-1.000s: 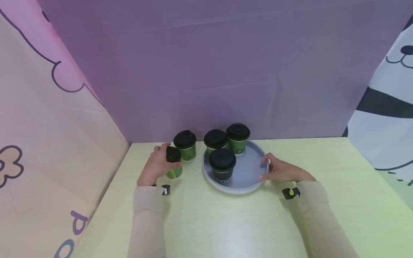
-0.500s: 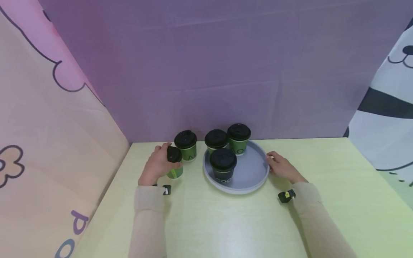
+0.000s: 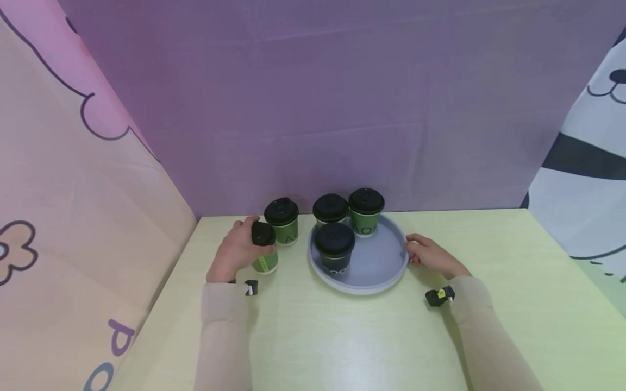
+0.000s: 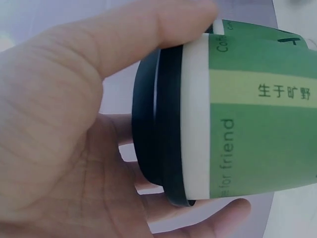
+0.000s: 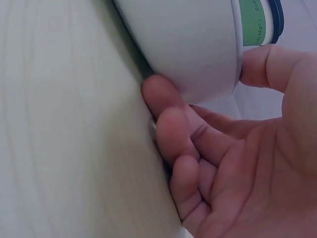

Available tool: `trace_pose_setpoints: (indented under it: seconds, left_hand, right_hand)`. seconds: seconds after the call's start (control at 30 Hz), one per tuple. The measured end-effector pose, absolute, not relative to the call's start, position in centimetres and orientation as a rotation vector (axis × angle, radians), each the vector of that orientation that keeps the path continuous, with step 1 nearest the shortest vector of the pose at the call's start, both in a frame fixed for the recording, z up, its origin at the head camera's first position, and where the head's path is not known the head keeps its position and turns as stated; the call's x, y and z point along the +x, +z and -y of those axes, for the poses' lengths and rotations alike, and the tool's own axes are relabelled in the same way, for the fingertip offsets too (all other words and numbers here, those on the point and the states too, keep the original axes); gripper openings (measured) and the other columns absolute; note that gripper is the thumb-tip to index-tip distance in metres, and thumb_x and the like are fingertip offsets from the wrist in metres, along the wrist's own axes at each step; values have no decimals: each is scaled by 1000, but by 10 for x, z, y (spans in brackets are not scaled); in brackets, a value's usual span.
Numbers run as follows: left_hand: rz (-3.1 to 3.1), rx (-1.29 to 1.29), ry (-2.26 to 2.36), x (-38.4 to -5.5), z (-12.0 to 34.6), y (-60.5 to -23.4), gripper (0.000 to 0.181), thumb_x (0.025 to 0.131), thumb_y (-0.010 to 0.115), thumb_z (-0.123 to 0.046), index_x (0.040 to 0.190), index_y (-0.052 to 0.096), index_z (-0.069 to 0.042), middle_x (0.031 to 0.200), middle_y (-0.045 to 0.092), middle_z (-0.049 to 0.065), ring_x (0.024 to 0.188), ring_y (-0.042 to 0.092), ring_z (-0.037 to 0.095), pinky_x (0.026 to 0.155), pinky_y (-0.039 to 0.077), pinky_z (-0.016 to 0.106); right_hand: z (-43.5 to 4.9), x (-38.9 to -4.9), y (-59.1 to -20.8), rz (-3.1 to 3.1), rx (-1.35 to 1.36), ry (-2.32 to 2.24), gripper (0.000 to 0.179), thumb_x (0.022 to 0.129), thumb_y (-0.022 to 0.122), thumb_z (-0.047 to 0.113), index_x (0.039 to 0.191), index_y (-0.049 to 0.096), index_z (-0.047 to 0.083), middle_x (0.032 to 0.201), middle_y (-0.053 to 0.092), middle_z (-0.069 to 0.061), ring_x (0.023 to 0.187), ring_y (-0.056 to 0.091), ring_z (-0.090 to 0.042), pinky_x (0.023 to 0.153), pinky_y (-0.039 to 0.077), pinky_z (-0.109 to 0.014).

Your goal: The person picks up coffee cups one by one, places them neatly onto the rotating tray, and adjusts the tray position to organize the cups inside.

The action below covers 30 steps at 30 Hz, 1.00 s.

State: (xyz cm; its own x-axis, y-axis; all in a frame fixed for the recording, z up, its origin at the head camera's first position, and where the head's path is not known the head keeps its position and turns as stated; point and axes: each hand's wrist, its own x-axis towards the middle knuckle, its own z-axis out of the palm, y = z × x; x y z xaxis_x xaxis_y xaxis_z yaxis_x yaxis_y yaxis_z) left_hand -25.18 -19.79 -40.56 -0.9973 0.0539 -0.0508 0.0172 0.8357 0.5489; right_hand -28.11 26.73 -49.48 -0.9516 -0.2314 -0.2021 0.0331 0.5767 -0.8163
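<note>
My left hand (image 3: pixel 237 251) grips a green paper cup (image 3: pixel 265 263) from above, thumb and fingers around its black lid (image 4: pixel 171 124). Close behind it stands another green cup (image 3: pixel 286 231) with a black lid. At the right side of a round grey tray (image 3: pixel 381 266), my right hand (image 3: pixel 430 255) holds the rim. In the right wrist view the thumb (image 5: pixel 257 67) rests at the rim, and curled fingers (image 5: pixel 173 134) lie low against the tray's outer wall. On the tray are a dark cup (image 3: pixel 335 250) in front and two green cups, one at back left (image 3: pixel 330 209), one at back right (image 3: pixel 365 214).
The pale table (image 3: pixel 342 336) meets a purple backdrop (image 3: pixel 303 108) just behind the cups. Printed cloth panels stand on the left (image 3: pixel 73 217) and the right (image 3: pixel 587 190).
My right hand has gone from a wide grasp at the tray's rim to a closer hold there. The cups on the tray have shifted slightly. My left hand stays on its cup.
</note>
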Motion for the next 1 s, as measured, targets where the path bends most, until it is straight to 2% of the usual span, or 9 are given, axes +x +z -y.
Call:
trace_pose_setpoints:
  seconds: [0.47,0.6,0.7,0.8,0.9,1.0]
  left_hand:
    - [-2952,212,931,-246,196,-398,89,81,84,-41,152,43,-9,141,55,22,125,58,41,103,48,59]
    - [-2953,271,935,-243,196,-395,88,81,84,-41,152,44,-11,146,53,21,131,55,41,107,46,59]
    - [-2952,299,946,-242,194,-391,88,80,85,-42,153,44,-13,151,50,19,136,51,40,110,44,59]
    - [-2947,325,963,-241,193,-388,87,79,85,-42,152,45,-14,154,49,16,139,49,39,112,43,58]
    - [-2941,346,987,-240,193,-385,86,79,86,-41,150,46,-15,154,49,14,139,49,38,112,43,57]
    - [-2940,371,1007,-239,192,-384,85,78,87,-40,149,47,-16,151,51,13,137,51,36,111,44,56]
  right_hand:
    - [-270,-281,-496,-2481,-189,-1280,46,96,46,20,135,51,-4,85,68,-2,78,61,-16,86,43,-28]
    - [-273,-280,-496,-2460,-214,-1272,46,95,49,20,135,50,-3,87,70,-5,81,62,-17,89,43,-28]
    - [-276,-280,-497,-2440,-236,-1276,47,97,49,21,137,48,-4,92,70,-7,84,62,-18,90,44,-29]
    - [-277,-281,-499,-2422,-231,-1309,44,106,47,29,135,49,-4,91,69,-8,82,62,-18,85,48,-27]
    - [-275,-281,-498,-2419,-246,-1364,47,111,39,38,123,53,-4,88,67,-11,77,62,-19,78,51,-28]
    - [-271,-279,-496,-2440,-227,-1400,52,112,31,45,112,54,-2,84,65,-10,72,61,-20,73,52,-29]
